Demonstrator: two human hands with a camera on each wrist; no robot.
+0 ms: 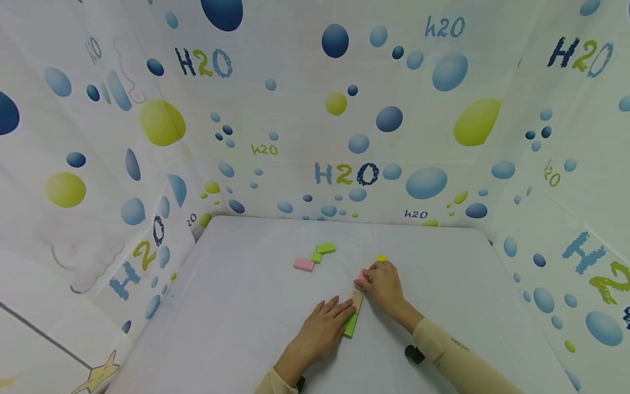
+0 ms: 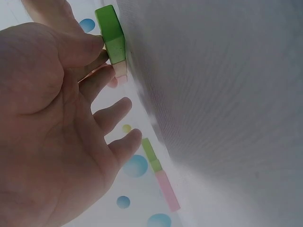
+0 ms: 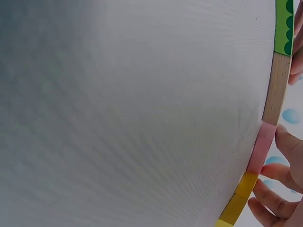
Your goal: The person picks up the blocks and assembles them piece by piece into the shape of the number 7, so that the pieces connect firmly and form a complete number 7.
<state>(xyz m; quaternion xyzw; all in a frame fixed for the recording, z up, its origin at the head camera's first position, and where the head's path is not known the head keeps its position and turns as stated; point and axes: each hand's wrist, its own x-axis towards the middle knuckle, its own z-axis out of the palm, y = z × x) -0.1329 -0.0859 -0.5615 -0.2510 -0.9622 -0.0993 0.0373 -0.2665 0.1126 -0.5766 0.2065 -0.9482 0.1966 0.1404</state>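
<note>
A row of blocks runs away from me: a green block point(image 1: 350, 327), a bare wooden block point(image 3: 276, 89), a pink block point(image 3: 261, 147), then yellow blocks point(image 3: 235, 207). My left hand point(image 1: 321, 331) lies by the near end, its fingers extended, with thumb and index finger touching the green and wooden blocks. At the far part, my right hand point(image 1: 386, 285) pinches the pink block between thumb and index finger. Its other fingers rest along the yellow blocks, which it mostly hides in the head view.
Left of the row's far end, two green blocks point(image 1: 325, 248) and another pink block point(image 1: 303, 265) form a small group on the white tabletop point(image 1: 236, 306). Printed sheets point(image 1: 295, 109) wall the table in at the back and sides. A black object point(image 1: 414, 354) shows beside the right sleeve.
</note>
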